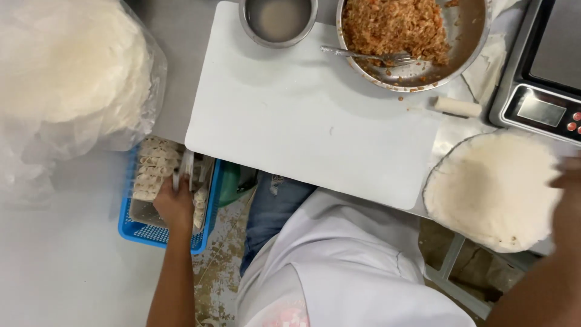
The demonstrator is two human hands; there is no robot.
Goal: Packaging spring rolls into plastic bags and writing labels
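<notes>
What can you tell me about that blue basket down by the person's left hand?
The blue basket is a plastic crate with latticed walls, sitting low beside the work table, partly under its edge. Rows of pale rolled wrappers lie stacked inside against the far side. The left hand reaches into it, fingers over the rolls. A clear bag of round wrappers sits just above it.

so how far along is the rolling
Done: rows of pale finished rolls fill the blue plastic basket. In hand: left hand in the basket; right hand on the round white wrapper stack. Left: plenty of brownish filling in the metal bowl.
</notes>
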